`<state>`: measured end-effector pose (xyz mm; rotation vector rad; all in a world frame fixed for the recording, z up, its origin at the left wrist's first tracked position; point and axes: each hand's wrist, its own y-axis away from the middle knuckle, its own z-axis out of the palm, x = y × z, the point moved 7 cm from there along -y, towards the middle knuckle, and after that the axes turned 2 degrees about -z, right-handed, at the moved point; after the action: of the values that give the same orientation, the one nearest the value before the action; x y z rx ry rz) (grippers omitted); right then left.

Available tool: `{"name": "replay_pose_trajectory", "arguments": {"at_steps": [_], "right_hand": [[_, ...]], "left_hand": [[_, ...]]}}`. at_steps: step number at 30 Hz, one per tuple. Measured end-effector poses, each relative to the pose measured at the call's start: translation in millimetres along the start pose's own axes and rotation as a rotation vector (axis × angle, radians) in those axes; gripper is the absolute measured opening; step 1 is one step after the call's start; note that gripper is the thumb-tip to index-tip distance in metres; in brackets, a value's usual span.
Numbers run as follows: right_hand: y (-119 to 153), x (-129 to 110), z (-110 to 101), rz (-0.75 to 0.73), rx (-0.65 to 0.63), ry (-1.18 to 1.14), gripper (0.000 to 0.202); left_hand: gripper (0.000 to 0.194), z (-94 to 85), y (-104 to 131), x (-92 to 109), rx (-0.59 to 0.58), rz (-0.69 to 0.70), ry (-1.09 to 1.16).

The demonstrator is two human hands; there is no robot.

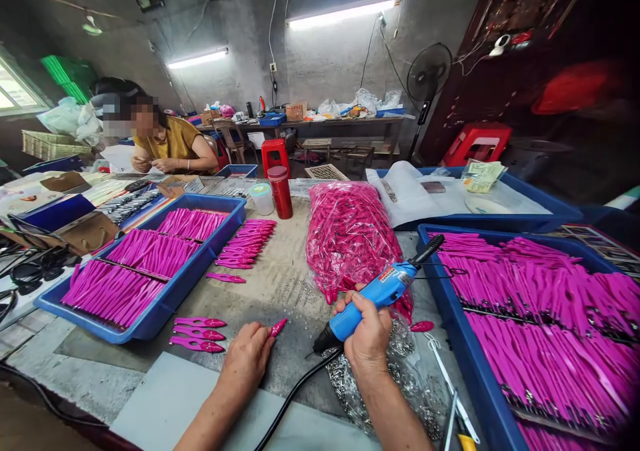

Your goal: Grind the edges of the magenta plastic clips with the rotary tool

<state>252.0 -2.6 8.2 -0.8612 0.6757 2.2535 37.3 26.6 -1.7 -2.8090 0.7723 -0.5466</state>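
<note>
My left hand is closed on a pink clip piece low over the worktop; its glossy pointed tip sticks out past the fingers and the rest is hidden. My right hand is wrapped round a blue electric screwdriver, its black nose tilted down and left, apart from the piece. Left of my left hand lie three pink clips. Farther back is a row of similar clips. Small metal parts in clear plastic lie under my right forearm. A loose pink piece is right of the screwdriver.
Blue trays of pink parts stand at left and right. A bulging clear bag of pink pieces sits ahead, near a red bottle. A black cord crosses the front. Across the table sits a person.
</note>
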Motion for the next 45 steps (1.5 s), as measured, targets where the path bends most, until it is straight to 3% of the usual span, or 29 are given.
{"name": "replay_pose_trajectory", "arguments": {"at_steps": [12,18,29,34,45], "right_hand": [[0.2,0.2,-0.9,0.002,0.002,0.019,0.038],[0.8,-0.7,0.1,0.003,-0.009,0.016,0.036],[0.1,0.1,-0.5,0.01,-0.014,0.003,0.037],[0.7,-0.2,-0.6,0.013,0.007,0.0,0.038],[0.8,1.0,-0.2,0.038,0.018,-0.024,0.036]], "left_hand": [[0.021,1.2,-14.4,0.2,-0.307,-0.259,0.052],[0.021,3.7,-12.2,3.4,-0.323,-0.242,-0.006],[0.024,5.3,-9.2,5.1,-0.189,-0.129,-0.189],[0.026,2.7,-9.4,0.8,-0.153,-0.096,-0.035],[0.032,-5.3,-16.9,-6.7,-0.157,-0.193,0.171]]}}
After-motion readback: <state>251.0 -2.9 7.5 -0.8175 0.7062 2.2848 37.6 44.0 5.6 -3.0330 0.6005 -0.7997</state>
